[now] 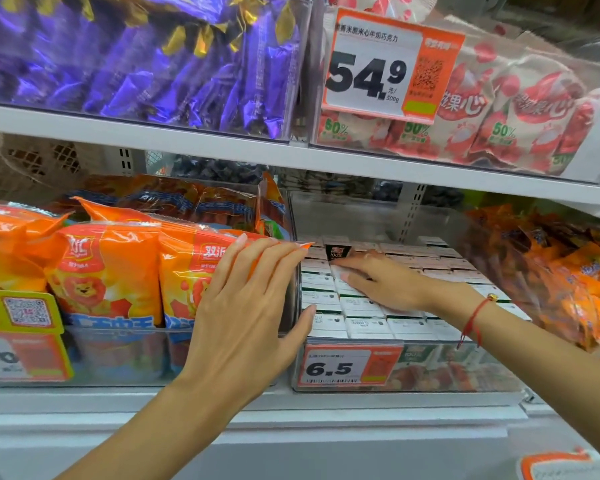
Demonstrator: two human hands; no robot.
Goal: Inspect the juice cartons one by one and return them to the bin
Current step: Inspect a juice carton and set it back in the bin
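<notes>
My left hand (246, 299), fingers spread, steadies the clear bin (465, 372) at its wall. My right hand (381, 282) lies flat on the packed juice cartons (361, 306), reaching for one raised carton (338, 252).

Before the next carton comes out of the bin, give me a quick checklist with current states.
1. Right hand in the clear bin, fingers flat on the juice cartons: ok.
2. Carton gripped: not ok, none yet.
3. Dark-topped carton at the fingertips stands out among the white tops: ok.
4. Left hand open at the bin's left wall, holding nothing: ok.
5. Cartons packed in rows: ok.
6. Carton condition: cannot tell.
</notes>
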